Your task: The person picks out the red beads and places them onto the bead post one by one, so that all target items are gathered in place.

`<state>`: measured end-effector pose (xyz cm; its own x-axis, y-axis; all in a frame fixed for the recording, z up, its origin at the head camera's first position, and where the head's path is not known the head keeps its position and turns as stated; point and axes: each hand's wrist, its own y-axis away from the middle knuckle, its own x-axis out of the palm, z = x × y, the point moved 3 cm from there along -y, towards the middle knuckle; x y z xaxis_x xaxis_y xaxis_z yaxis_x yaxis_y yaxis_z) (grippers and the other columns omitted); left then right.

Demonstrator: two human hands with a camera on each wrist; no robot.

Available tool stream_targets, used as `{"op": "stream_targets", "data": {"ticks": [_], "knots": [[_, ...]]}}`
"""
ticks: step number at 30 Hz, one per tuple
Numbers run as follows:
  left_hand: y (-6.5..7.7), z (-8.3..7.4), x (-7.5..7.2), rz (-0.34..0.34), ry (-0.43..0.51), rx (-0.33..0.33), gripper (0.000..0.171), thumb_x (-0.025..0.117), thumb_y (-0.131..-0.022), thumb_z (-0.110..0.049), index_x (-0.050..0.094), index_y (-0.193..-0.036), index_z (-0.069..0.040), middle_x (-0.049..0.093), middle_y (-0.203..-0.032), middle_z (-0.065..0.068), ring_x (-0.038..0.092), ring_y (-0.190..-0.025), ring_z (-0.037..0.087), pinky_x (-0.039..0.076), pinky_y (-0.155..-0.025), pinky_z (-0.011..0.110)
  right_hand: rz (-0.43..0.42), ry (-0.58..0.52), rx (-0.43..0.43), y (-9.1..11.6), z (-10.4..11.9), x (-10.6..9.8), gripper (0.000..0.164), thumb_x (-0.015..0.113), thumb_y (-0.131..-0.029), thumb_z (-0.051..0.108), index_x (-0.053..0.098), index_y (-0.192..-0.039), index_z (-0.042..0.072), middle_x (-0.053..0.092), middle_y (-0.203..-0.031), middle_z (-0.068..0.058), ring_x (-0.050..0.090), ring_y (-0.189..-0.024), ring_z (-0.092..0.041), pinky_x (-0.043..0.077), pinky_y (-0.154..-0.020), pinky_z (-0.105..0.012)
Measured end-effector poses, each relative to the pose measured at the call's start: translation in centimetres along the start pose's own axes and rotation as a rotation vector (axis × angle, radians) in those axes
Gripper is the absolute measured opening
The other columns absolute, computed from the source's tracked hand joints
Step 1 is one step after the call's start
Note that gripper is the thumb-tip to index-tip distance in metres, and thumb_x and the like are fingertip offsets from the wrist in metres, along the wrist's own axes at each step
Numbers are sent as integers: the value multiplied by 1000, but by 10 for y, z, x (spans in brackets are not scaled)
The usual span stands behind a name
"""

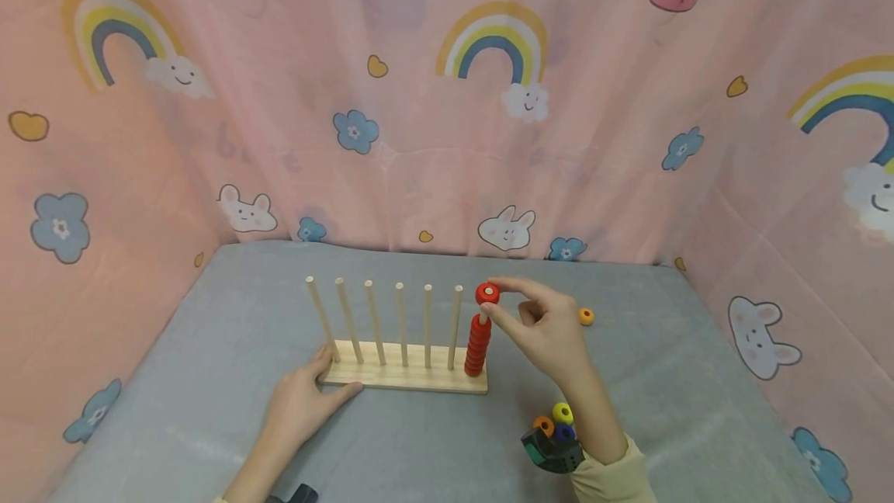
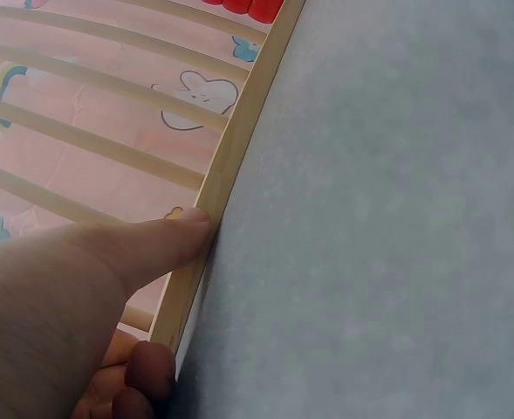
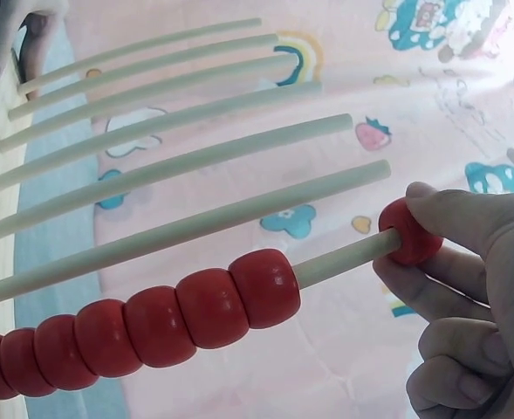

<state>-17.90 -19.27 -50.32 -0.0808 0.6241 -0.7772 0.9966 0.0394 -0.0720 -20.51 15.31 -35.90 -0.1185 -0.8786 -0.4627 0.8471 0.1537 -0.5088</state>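
Observation:
A wooden peg rack [image 1: 405, 376] stands on the table, with a row of upright pegs on a flat base. Its rightmost peg carries a stack of red beads [image 1: 477, 348]; the other pegs are bare. My right hand [image 1: 555, 332] pinches another red bead [image 3: 411, 232] between thumb and fingers, and the tip of that same peg sits in the bead's hole, with a gap above the stack. At the rack's left end, my left hand [image 1: 299, 402] holds the base, its thumb [image 2: 182, 234] along the front edge and the fingers round the end.
Near my right wrist lie a yellow bead [image 1: 562, 413], an orange bead [image 1: 542, 425] and a blue bead [image 1: 564, 432], partly hidden by the wrist camera [image 1: 552, 452]. Another orange bead [image 1: 586, 317] lies beyond the right hand. A pink patterned curtain [image 1: 419, 177] surrounds the grey table [image 1: 230, 317].

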Motion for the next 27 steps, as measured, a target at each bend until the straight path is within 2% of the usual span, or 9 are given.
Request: {"op": "stream_targets", "data": {"ticks": [10,17,27], "knots": [[0,0,0,-2,-1,6,89,88,-85,-49,56,-149,4,52,-156,19,59,-133,47,57,-94,60,5,-5,7,0,1,0,31,88,-88,11,81,-118,10,35,-58,5,23,-43,-2,20,-41,-23],[0,0,0,-1,0,1,88,88,-85,-49,56,-149,3,53,-156,18,59,-134,47,56,-96,61,-4,-7,-8,0,1,1,31,88,-88,11,81,-118,10,41,-63,3,23,-43,-1,20,-41,-23],[0,0,0,-4,-2,-1,88,88,-85,-49,57,-148,4,53,-156,17,58,-134,46,56,-95,61,-5,-31,-13,0,1,1,31,88,-88,9,81,-118,9,40,-62,2,21,-44,0,18,-41,-22]]}}
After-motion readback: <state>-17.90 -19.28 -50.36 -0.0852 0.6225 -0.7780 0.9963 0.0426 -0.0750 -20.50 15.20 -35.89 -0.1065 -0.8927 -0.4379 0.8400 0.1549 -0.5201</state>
